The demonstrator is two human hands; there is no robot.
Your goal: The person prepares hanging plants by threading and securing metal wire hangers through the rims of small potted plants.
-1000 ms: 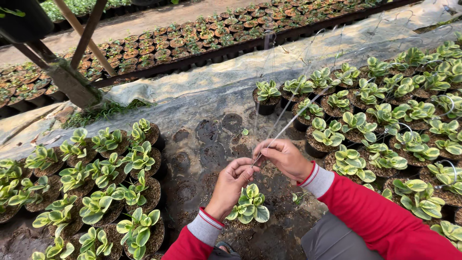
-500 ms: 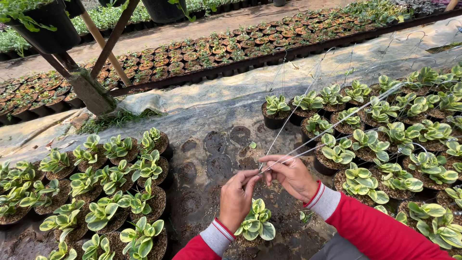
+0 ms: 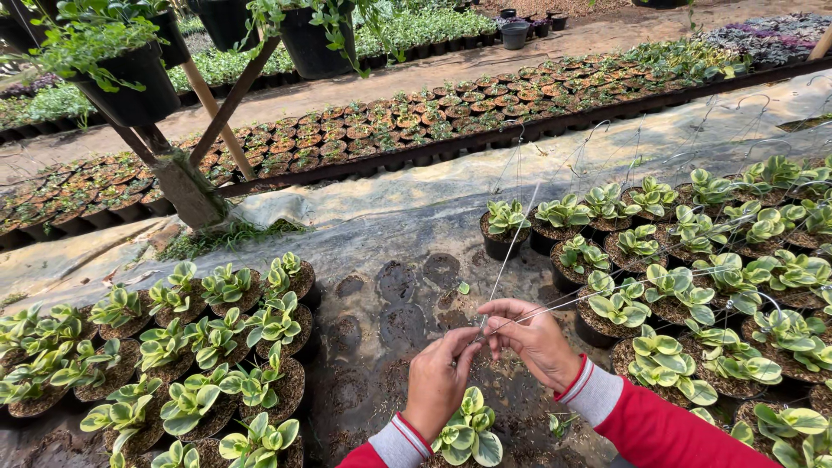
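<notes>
At the far left, a cluster of small pots with variegated green-and-cream plants [image 3: 173,347] is sitting on grey ground sheeting [image 3: 381,234], and a slanted wooden post [image 3: 186,178] is standing behind it under hanging black pots [image 3: 130,82].

Near the middle, the left hand [image 3: 438,381] is curling its fingers closed, pinching the near ends of several thin wire strands [image 3: 511,243] between thumb and fingertips. Just below the two hands, one potted variegated plant [image 3: 468,429] is sitting on its own.

The right hand [image 3: 533,338] is sitting just beside the left, almost touching it, with its fingers also closed around the same wires. The strands are meeting at the fingertips between the hands. From there they are fanning up and away from the person, one running almost straight up the frame, others slanting to the right over the pots.

At the right, a second block of potted plants [image 3: 693,277] is filling the sheeting.
</notes>
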